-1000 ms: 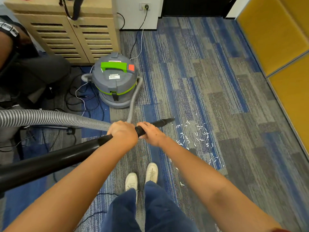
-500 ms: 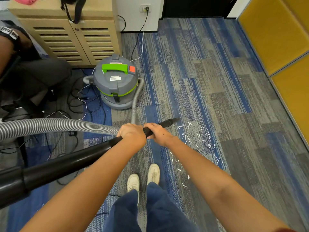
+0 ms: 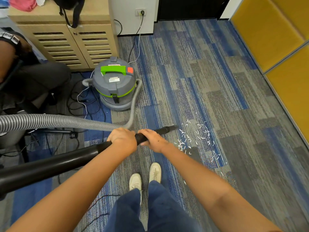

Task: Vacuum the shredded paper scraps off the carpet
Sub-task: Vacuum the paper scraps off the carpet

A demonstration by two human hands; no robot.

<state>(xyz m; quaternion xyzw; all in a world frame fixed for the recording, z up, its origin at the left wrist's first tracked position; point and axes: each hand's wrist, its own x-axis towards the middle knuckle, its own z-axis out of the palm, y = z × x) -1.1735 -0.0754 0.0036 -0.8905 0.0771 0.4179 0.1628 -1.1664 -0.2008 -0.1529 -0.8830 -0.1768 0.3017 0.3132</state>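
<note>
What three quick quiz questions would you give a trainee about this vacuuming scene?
1. Fill in: the canister vacuum has a carry handle coloured ____.
2. True or false: only the right hand grips the black wand.
3. Where do the paper scraps lie?
A) on top of the canister vacuum
B) on the carpet, just right of the nozzle
C) in the left hand

Key: 1 green; 2 false, the left hand grips it too; 3 B.
</note>
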